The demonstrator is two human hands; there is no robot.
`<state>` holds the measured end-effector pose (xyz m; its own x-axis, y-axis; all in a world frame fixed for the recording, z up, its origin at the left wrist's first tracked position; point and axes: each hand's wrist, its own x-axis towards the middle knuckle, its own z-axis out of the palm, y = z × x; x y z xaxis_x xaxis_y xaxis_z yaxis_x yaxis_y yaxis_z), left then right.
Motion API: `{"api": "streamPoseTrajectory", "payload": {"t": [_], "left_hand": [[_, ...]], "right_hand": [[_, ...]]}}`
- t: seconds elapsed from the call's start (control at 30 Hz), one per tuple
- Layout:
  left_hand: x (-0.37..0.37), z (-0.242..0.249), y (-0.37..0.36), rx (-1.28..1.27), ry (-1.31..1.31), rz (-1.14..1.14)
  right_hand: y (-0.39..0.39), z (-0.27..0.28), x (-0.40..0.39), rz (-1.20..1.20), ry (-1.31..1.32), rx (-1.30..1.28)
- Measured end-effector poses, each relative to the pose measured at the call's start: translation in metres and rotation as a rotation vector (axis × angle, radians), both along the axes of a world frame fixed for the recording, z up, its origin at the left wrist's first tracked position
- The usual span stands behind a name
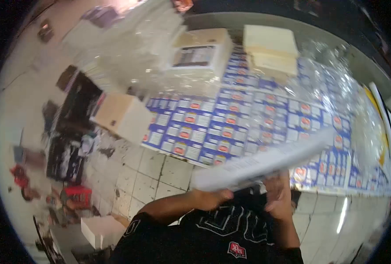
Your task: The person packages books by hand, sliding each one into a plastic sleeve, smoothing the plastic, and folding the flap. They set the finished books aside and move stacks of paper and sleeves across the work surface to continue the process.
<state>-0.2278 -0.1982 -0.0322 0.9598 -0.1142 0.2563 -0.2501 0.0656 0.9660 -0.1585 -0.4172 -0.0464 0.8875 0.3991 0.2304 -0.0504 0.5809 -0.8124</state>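
Note:
My left hand (213,199) and my right hand (278,198) are both closed on a long white bundle of printed sheets (261,163). The bundle is blurred and tilts up to the right, just above my black shirt (217,233). It hangs over the near edge of a wide spread of blue and white printed label sheets (230,127) lying on the tiled floor (151,174).
Two cardboard boxes (202,53) (270,48) rest at the far side of the label sheets, with crinkled clear plastic (129,48) around them. A tan box (121,115) stands at the left edge. A white box (99,229) and dark clutter (68,154) lie left.

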Motion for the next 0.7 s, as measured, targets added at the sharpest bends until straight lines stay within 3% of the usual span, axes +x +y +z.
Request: {"api": "streamPoseTrajectory", "payload": {"t": [0.07, 0.13, 0.17, 0.2, 0.23, 0.3, 0.4, 0.43, 0.47, 0.6, 0.7], "left_hand": [[0.019, -0.013, -0.058, 0.010, -0.110, -0.190], [0.028, -0.018, -0.099, -0.498, 0.081, -0.358], [0.035, -0.019, -0.102, -0.528, 0.183, -0.441], [0.043, -0.019, -0.103, -0.556, 0.286, -0.523], [0.051, -0.024, -0.104, -0.394, 0.291, -0.539], [0.050, -0.029, -0.114, -0.389, 0.355, -0.539], [0.054, -0.038, -0.125, -0.337, 0.522, -0.513], [0.057, -0.031, -0.124, -0.245, 0.467, -0.493], [0.063, -0.018, -0.119, -0.154, 0.405, -0.465], [0.099, -0.007, -0.074, 0.748, -0.339, 0.274], [0.122, -0.009, -0.051, 0.961, -0.461, 0.452]], "right_hand": [[-0.001, 0.029, -0.001, -0.392, 0.305, 0.114], [-0.059, -0.025, -0.024, -0.477, 0.452, 0.285], [-0.056, -0.012, -0.027, -0.536, 0.328, 0.248], [-0.054, 0.001, -0.031, -0.592, 0.204, 0.207], [-0.062, -0.007, -0.033, -0.617, 0.212, 0.203], [-0.080, -0.035, -0.035, -0.448, 0.335, 0.224], [-0.074, -0.042, -0.032, -0.608, 0.511, 0.431], [-0.077, -0.037, -0.032, -0.740, 0.547, 0.252], [-0.085, -0.035, -0.028, -0.765, 0.547, 0.252], [-0.145, -0.040, -0.013, -0.666, 0.719, -0.063], [-0.152, -0.046, -0.019, -0.676, 0.679, -0.131]]}}
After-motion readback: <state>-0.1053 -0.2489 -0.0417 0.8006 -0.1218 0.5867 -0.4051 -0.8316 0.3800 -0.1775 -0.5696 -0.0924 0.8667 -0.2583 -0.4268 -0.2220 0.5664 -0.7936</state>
